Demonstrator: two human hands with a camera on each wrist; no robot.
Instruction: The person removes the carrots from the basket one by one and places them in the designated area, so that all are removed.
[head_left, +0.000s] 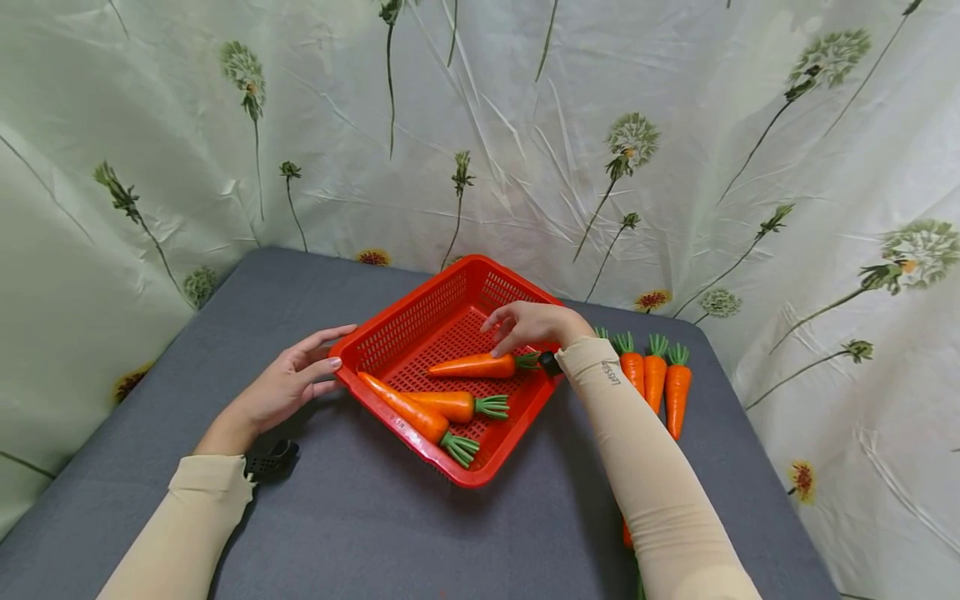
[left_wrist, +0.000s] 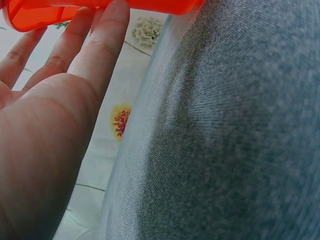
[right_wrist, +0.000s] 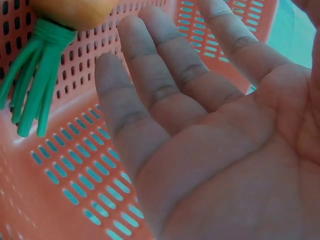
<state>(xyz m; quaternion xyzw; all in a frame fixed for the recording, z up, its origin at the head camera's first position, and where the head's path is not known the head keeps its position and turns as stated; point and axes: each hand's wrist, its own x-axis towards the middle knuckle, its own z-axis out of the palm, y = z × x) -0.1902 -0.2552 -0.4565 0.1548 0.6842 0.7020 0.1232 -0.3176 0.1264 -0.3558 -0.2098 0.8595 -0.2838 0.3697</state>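
Note:
A red plastic basket point(head_left: 450, 467) with slotted walls stands turned cornerwise on the grey table. Inside lie three carrots with green tops: one near the middle point(head_left: 468, 367), another toward the front point(head_left: 442, 405), and a third along the front-left wall point(head_left: 405, 408). My left hand point(head_left: 281, 383) touches the basket's left corner, thumb and fingertips at the rim, fingers fairly straight. Over the basket's right side hovers my right hand point(head_left: 536, 325), its fingers loosely bent above the middle carrot. In the right wrist view its palm point(right_wrist: 215, 155) holds nothing.
To the right of the basket, several more carrots point(head_left: 677, 400) lie side by side on the table point(head_left: 360, 533), partly hidden by my right sleeve point(head_left: 637, 450). A flower-printed curtain point(head_left: 337, 150) hangs along the table's back and sides.

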